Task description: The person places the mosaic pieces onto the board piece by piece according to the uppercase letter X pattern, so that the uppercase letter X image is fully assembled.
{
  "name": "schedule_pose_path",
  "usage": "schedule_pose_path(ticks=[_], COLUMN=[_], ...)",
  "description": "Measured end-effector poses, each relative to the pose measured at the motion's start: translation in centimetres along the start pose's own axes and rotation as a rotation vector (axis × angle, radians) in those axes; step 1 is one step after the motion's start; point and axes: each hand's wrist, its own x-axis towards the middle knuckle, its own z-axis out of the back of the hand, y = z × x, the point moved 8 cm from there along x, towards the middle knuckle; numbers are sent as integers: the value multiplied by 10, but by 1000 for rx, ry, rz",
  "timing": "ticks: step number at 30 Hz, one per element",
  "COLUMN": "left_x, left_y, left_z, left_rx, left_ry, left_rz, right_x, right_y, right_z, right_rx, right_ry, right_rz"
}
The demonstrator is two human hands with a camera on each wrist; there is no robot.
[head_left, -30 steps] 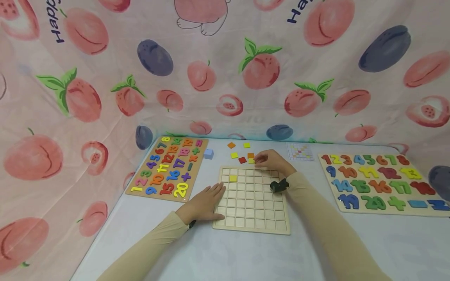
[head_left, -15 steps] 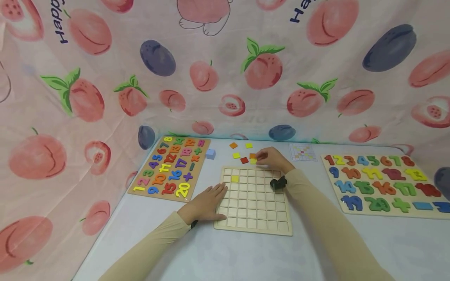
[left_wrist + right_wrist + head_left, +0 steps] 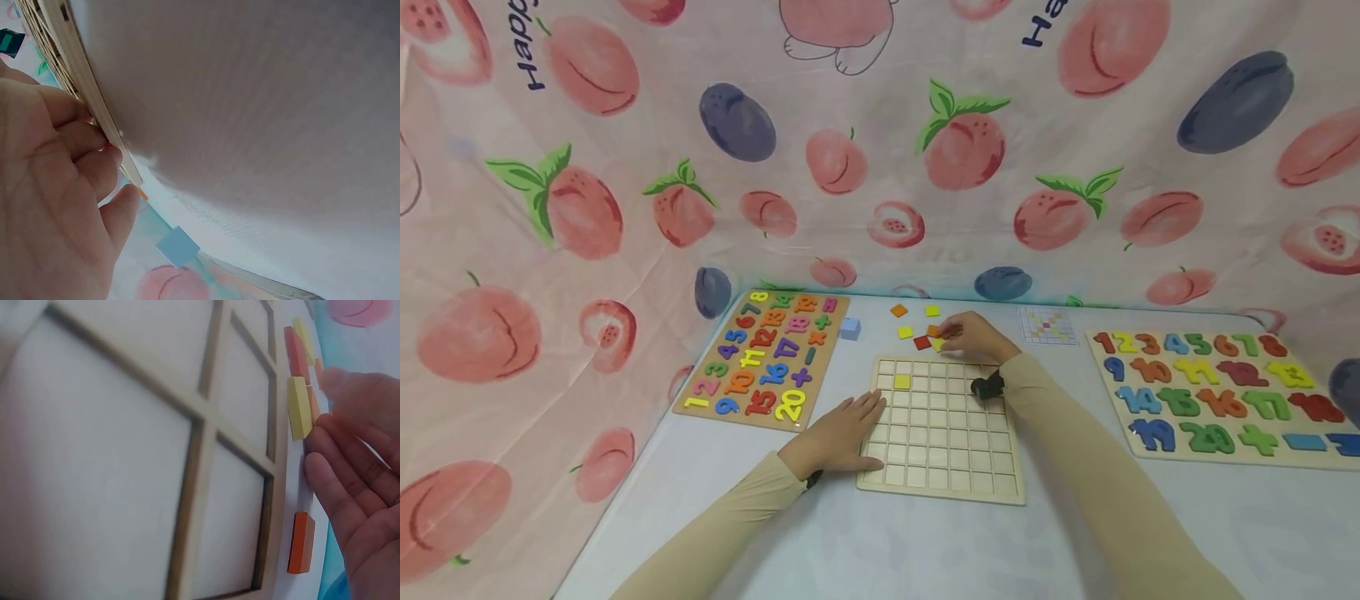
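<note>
Centrally, the nearer right hand [image 3: 973,335] has a yellow tile [image 3: 299,409] just left of its fingertips, any pinch unclear; below, the left hand [image 3: 837,437] rests outstretched on the board [image 3: 938,456].

Looking forward and down over the desk [image 3: 820,542] from the head; close in from both wrists, sharing the board [image 3: 939,432].
</note>
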Motion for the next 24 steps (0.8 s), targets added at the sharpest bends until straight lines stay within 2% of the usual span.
schedule_pose_path(ticks=[10,19,24], left_x=[1,1,1], left_y=[-1,-1,-1], left_z=[0,-1,-1], left_rx=[-3,-1,5], left_ry=[15,24,22], left_rz=[12,29,26], right_x=[6,6,6], right_y=[-2,-7,-10], right_z=[2,2,4], right_rx=[-76,-70,-84], right_ry=[13,19,-9], right_rz=[-37,-72,-108])
